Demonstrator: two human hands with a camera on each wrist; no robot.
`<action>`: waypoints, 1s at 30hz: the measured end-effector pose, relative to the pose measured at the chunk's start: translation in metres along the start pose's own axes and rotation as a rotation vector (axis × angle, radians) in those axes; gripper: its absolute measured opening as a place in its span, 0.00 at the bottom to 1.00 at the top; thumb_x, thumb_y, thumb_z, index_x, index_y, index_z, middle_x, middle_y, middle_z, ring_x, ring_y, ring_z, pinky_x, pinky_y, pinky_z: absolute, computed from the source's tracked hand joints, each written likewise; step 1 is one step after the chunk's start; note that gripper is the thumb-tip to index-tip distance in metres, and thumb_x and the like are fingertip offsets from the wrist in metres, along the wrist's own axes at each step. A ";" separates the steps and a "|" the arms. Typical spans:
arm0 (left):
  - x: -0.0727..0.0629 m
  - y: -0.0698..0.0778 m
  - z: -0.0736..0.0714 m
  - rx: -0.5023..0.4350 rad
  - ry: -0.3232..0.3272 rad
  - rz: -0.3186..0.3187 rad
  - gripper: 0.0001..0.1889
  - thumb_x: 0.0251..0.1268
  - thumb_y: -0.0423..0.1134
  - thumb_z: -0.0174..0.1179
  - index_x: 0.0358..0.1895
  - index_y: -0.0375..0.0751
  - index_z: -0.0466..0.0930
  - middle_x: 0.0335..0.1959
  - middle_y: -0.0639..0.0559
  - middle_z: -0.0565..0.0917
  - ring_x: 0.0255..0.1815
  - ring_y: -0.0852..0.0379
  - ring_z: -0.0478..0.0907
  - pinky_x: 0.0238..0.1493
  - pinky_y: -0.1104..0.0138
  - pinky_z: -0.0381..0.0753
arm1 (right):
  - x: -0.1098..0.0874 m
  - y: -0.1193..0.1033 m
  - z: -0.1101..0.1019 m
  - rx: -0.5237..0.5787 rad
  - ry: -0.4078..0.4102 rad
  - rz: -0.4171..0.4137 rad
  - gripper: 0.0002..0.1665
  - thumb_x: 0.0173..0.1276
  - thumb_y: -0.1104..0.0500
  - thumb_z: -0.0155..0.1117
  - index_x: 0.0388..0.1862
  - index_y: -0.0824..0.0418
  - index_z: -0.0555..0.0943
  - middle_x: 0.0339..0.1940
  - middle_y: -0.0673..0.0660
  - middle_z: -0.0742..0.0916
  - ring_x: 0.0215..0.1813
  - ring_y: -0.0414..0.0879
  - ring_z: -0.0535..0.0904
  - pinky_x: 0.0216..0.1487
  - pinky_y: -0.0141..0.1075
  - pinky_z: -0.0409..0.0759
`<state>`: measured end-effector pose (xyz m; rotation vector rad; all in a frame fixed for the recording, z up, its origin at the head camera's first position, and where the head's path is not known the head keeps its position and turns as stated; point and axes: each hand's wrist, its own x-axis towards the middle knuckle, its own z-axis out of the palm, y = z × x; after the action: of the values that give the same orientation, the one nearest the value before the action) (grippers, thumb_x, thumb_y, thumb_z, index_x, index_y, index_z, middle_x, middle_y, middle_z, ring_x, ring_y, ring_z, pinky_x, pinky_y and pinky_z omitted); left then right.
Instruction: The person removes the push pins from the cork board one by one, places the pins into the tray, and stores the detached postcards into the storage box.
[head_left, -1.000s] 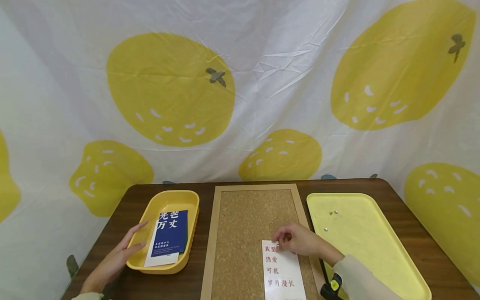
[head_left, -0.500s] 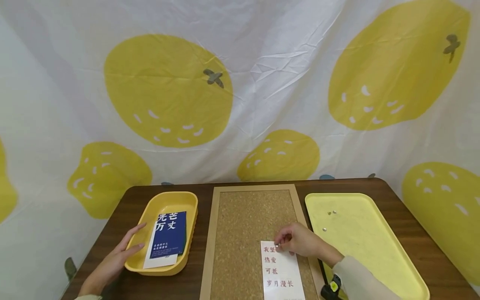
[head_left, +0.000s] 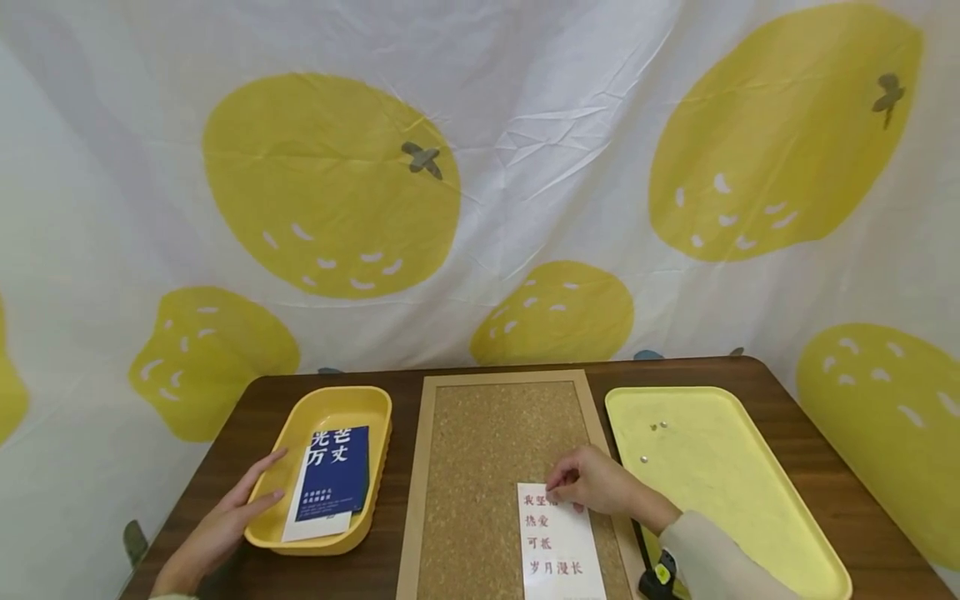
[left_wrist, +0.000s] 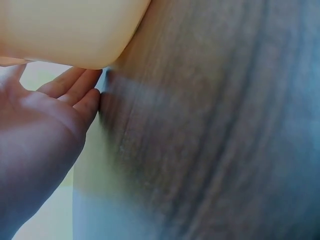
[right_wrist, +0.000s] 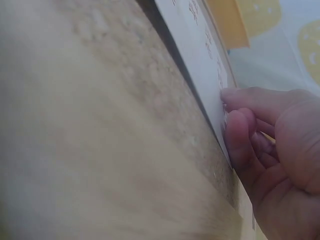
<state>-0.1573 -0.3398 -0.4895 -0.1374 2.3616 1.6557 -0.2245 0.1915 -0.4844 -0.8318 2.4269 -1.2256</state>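
On the corkboard (head_left: pixel 480 442) lies a white card (head_left: pixel 558 546) with red Chinese characters, near the right side of the frame. My right hand (head_left: pixel 592 483) is at the card's upper part, thumb and index finger pinching a small thumbtack (right_wrist: pixel 224 107) against it; the tack is mostly hidden by the fingertips. At the left side of a yellow basket (head_left: pixel 378 467) is my left hand (head_left: pixel 221 529), its thumb and index finger extended over the rim. Below the basket wall, the left wrist view has the other fingers (left_wrist: pixel 82 87) loosely extended.
The basket holds a dark blue card (head_left: pixel 333 475) with white characters, overlapping a white card (head_left: pixel 296 529). Right of the corkboard, a pale yellow tray (head_left: pixel 735 483) carries several small tacks (head_left: pixel 644 460). Behind the dark wooden table (head_left: pixel 408 417) hangs a lemon-print curtain (head_left: pixel 420 333).
The head view shifts slightly. The silver tack glinting at the right fingertips half a second ago is now covered by them. The left hand stays at the basket's rim.
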 end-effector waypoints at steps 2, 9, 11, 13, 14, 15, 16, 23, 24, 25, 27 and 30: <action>-0.001 0.000 0.000 -0.018 0.005 0.015 0.36 0.74 0.39 0.53 0.80 0.49 0.46 0.81 0.38 0.34 0.79 0.33 0.32 0.73 0.35 0.37 | 0.000 0.000 0.001 -0.012 0.002 -0.004 0.04 0.63 0.63 0.71 0.29 0.56 0.87 0.23 0.48 0.83 0.18 0.36 0.74 0.18 0.27 0.72; -0.003 0.004 0.002 -0.009 0.020 0.043 0.37 0.75 0.41 0.53 0.81 0.49 0.46 0.81 0.36 0.37 0.79 0.33 0.37 0.73 0.39 0.45 | 0.000 0.000 0.001 -0.039 0.008 -0.006 0.04 0.63 0.63 0.72 0.28 0.56 0.87 0.20 0.46 0.82 0.17 0.36 0.74 0.18 0.27 0.71; -0.003 0.006 0.002 0.011 0.034 0.051 0.36 0.75 0.41 0.53 0.81 0.49 0.47 0.81 0.36 0.38 0.79 0.32 0.39 0.73 0.50 0.57 | 0.000 0.000 0.001 -0.043 0.010 -0.008 0.04 0.63 0.63 0.71 0.28 0.56 0.87 0.20 0.46 0.81 0.17 0.36 0.74 0.18 0.27 0.71; -0.004 0.007 0.002 0.031 0.050 0.037 0.36 0.75 0.42 0.53 0.81 0.49 0.46 0.81 0.35 0.41 0.78 0.34 0.45 0.69 0.59 0.67 | 0.000 0.000 0.001 -0.044 0.009 -0.010 0.04 0.63 0.64 0.71 0.28 0.58 0.87 0.20 0.46 0.81 0.17 0.36 0.74 0.19 0.27 0.71; -0.003 0.008 0.002 0.040 0.060 0.027 0.36 0.76 0.42 0.52 0.81 0.50 0.45 0.80 0.34 0.43 0.77 0.35 0.50 0.65 0.63 0.71 | 0.000 0.000 0.001 -0.045 0.009 -0.014 0.03 0.63 0.64 0.72 0.29 0.59 0.87 0.20 0.46 0.82 0.17 0.36 0.75 0.19 0.27 0.72; -0.003 0.008 0.001 0.048 0.071 0.018 0.36 0.76 0.43 0.52 0.81 0.50 0.45 0.80 0.34 0.46 0.75 0.36 0.54 0.61 0.66 0.74 | 0.000 0.000 0.001 -0.045 0.010 -0.016 0.03 0.63 0.64 0.72 0.29 0.60 0.87 0.21 0.46 0.82 0.17 0.36 0.75 0.19 0.27 0.72; -0.004 0.009 0.001 0.051 0.080 0.008 0.36 0.76 0.43 0.52 0.81 0.50 0.45 0.79 0.33 0.48 0.74 0.37 0.58 0.58 0.67 0.76 | 0.001 0.000 0.001 -0.045 0.009 -0.019 0.03 0.63 0.64 0.72 0.29 0.61 0.87 0.21 0.46 0.82 0.17 0.37 0.75 0.19 0.28 0.73; -0.008 0.013 -0.001 0.156 0.155 -0.007 0.37 0.75 0.52 0.53 0.79 0.43 0.49 0.77 0.32 0.55 0.74 0.36 0.60 0.63 0.58 0.75 | 0.001 0.003 0.002 -0.038 0.006 -0.012 0.03 0.63 0.64 0.72 0.29 0.59 0.87 0.22 0.46 0.82 0.18 0.37 0.75 0.19 0.28 0.74; -0.009 0.014 -0.001 0.163 0.167 0.003 0.37 0.75 0.52 0.53 0.79 0.42 0.50 0.77 0.33 0.56 0.74 0.36 0.60 0.61 0.62 0.75 | 0.001 0.003 0.002 -0.034 0.006 -0.009 0.03 0.63 0.64 0.72 0.29 0.59 0.87 0.22 0.46 0.82 0.18 0.37 0.75 0.19 0.28 0.73; -0.010 0.015 -0.001 0.171 0.176 0.011 0.37 0.75 0.52 0.53 0.78 0.42 0.51 0.77 0.33 0.58 0.74 0.37 0.60 0.58 0.68 0.75 | 0.001 0.003 0.002 -0.032 0.008 -0.008 0.04 0.63 0.64 0.72 0.28 0.58 0.87 0.21 0.46 0.82 0.18 0.37 0.75 0.19 0.28 0.73; -0.012 0.016 -0.001 0.190 0.190 0.045 0.36 0.75 0.50 0.54 0.78 0.39 0.53 0.75 0.33 0.61 0.73 0.37 0.62 0.53 0.75 0.74 | 0.001 0.003 0.002 -0.027 0.010 -0.005 0.05 0.63 0.64 0.71 0.28 0.57 0.86 0.21 0.46 0.82 0.17 0.37 0.74 0.18 0.27 0.72; -0.015 0.021 -0.001 0.264 0.226 0.085 0.33 0.75 0.49 0.54 0.76 0.39 0.56 0.73 0.32 0.64 0.72 0.36 0.63 0.51 0.77 0.73 | 0.001 0.003 0.002 -0.025 0.010 0.000 0.05 0.63 0.64 0.71 0.28 0.56 0.86 0.21 0.46 0.82 0.18 0.37 0.74 0.19 0.27 0.72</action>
<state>-0.1477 -0.3346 -0.4661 -0.1853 2.7662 1.4098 -0.2255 0.1911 -0.4879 -0.8341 2.4547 -1.2045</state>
